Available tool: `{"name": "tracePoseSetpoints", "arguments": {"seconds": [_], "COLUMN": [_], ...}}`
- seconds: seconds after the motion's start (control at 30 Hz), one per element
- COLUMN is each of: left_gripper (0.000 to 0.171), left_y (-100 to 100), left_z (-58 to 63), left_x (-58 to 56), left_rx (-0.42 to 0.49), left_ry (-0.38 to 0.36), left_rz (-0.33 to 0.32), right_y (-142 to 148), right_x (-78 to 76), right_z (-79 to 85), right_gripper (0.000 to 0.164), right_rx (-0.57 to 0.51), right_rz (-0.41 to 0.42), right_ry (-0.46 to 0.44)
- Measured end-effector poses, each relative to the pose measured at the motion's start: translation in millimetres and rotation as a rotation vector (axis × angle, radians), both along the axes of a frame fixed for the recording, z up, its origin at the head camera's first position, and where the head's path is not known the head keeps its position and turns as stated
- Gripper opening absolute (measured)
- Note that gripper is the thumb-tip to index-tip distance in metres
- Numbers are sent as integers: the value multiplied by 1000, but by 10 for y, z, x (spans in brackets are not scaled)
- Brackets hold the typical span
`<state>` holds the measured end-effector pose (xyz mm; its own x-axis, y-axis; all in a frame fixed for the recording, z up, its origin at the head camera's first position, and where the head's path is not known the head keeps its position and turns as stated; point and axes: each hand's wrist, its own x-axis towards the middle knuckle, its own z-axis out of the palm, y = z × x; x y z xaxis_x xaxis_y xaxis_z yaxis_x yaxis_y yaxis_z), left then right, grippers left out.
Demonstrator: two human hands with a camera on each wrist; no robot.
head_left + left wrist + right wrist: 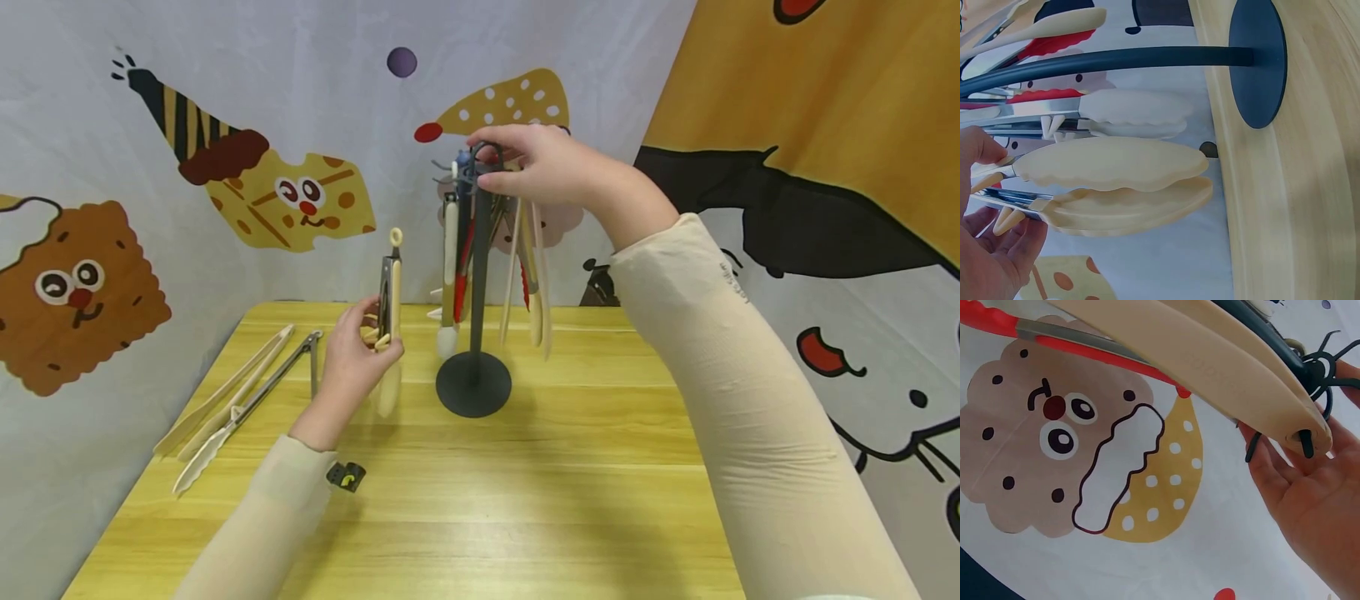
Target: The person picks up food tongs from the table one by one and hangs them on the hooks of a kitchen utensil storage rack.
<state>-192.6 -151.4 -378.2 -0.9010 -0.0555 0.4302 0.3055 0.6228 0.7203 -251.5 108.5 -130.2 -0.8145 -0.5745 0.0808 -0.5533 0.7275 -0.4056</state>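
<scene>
My left hand (351, 350) grips a pair of tongs (1110, 164) with wavy cream heads and a loop at the handle end. The tongs stand upright in the hand, heads down, left of a dark utensil stand (474, 387) and above the table. At the top of that stand, my right hand (551, 167) holds the loop between thumb and fingers, beside the hooks. Several tongs hang there, among them beige tongs (1210, 372) on a hook, red-tipped tongs (1100, 350) and white-headed tongs (1135, 109). The right fingertips are partly hidden.
On the left of the wooden table (570, 500) lie beige tongs (176, 433) and metal tongs with pale scalloped tips (202, 458), both spread. A printed cloth (315, 75) hangs close behind the table.
</scene>
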Motion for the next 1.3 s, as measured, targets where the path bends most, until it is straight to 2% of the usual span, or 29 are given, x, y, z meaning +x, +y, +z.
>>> {"name": "tracePoseSetpoints", "arguments": {"seconds": [0.37,0.6,1.3], "left_gripper": [63,62,63], "left_y": [41,84,199], "left_z": [121,181,394], "left_x": [-1,-30,-89], "left_rx": [29,59,79], "left_ry": [41,83,187], "left_rz": [-13,-39,-104], "right_y": [-80,-103,-140], "right_x": [96,102,145], "right_z": [5,-4,-35], "right_gripper": [53,57,50], "right_rx": [11,17,29], "right_rz": [-101,-168,-204], "right_ry": [15,8,41]}}
